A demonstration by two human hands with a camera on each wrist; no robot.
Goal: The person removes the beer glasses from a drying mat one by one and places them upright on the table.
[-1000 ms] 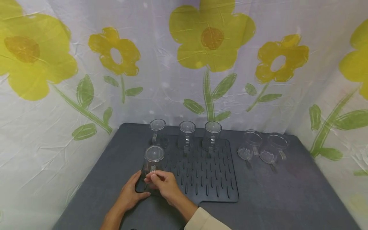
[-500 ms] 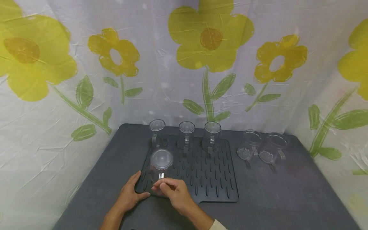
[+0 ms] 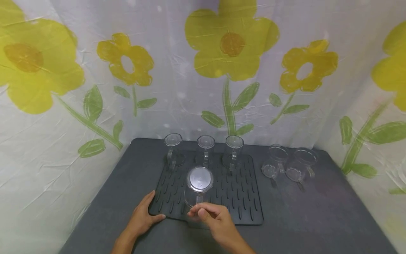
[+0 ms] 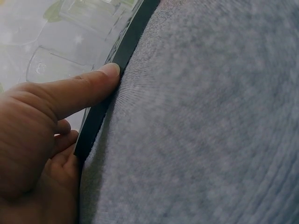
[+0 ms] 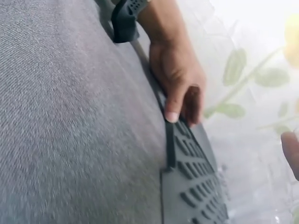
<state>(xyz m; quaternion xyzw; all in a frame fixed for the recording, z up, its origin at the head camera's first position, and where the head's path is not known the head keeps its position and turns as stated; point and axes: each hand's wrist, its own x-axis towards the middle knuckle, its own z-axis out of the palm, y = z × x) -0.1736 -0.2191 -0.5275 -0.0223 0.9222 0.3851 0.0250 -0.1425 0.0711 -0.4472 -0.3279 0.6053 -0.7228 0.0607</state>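
Observation:
In the head view, my right hand (image 3: 217, 225) pinches the handle of a clear glass mug (image 3: 199, 180). The mug is bottom-up, its round base tilted toward the head camera, over the front middle of a dark ridged drying mat (image 3: 234, 197). Whether its rim touches the mat I cannot tell. My left hand (image 3: 142, 215) holds the mat's front left corner, thumb along the front edge and fingers at the left side. The left wrist view shows that thumb (image 4: 88, 91) against the mat's edge. Only a fingertip (image 5: 290, 154) of my right hand appears in the right wrist view.
Three more glass mugs, bottom-up, line the mat's back: left (image 3: 173, 150), middle (image 3: 206, 150) and right (image 3: 234, 151). Two upright glass mugs, one nearer (image 3: 275, 160) and one farther right (image 3: 300, 164), stand on the grey tabletop (image 3: 304, 218). A flower-printed curtain (image 3: 171, 70) encloses the back and sides.
My right hand has carried the mug rightward and a little toward me, from the mat's left side to its front middle, tilting its base more into view. My left hand has stayed at the corner.

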